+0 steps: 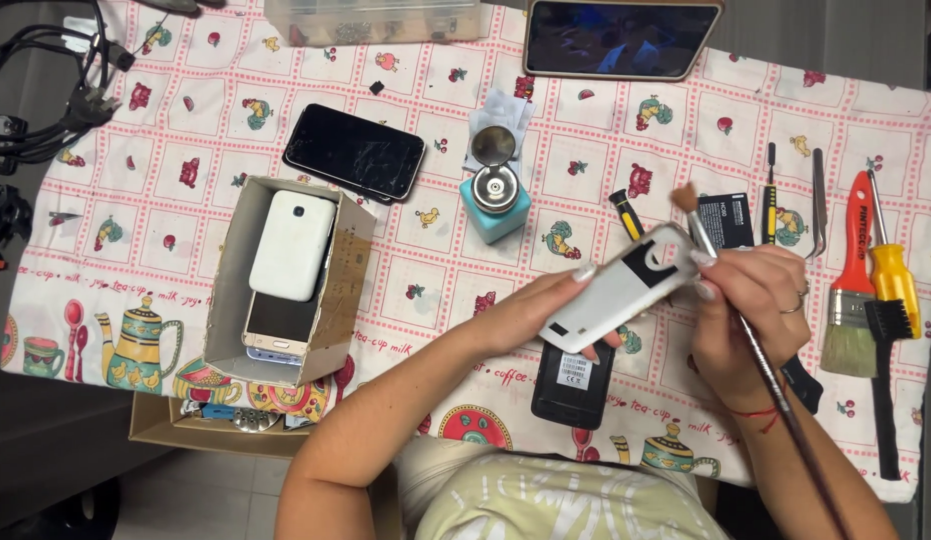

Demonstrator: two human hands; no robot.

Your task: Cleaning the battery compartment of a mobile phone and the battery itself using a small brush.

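My left hand [541, 310] holds a white phone back cover [621, 290] tilted above the table, fingers along its lower edge. In my right hand [751, 300] is a thin long-handled paintbrush [731, 300]; its brown bristle tip [684, 198] sits just above the cover's top end. A black phone battery [574, 385] lies on the patterned tablecloth [226, 130] right under the cover. A second black battery [728, 220] is behind my right hand.
An open cardboard box [226, 300] at left holds a white phone and another phone. A black phone with cracked glass [354, 152], a teal pump dispenser bottle [496, 195], a tablet [622, 38], tweezers, screwdrivers and a wide red-handled brush [852, 290] lie around. Cables hang at far left.
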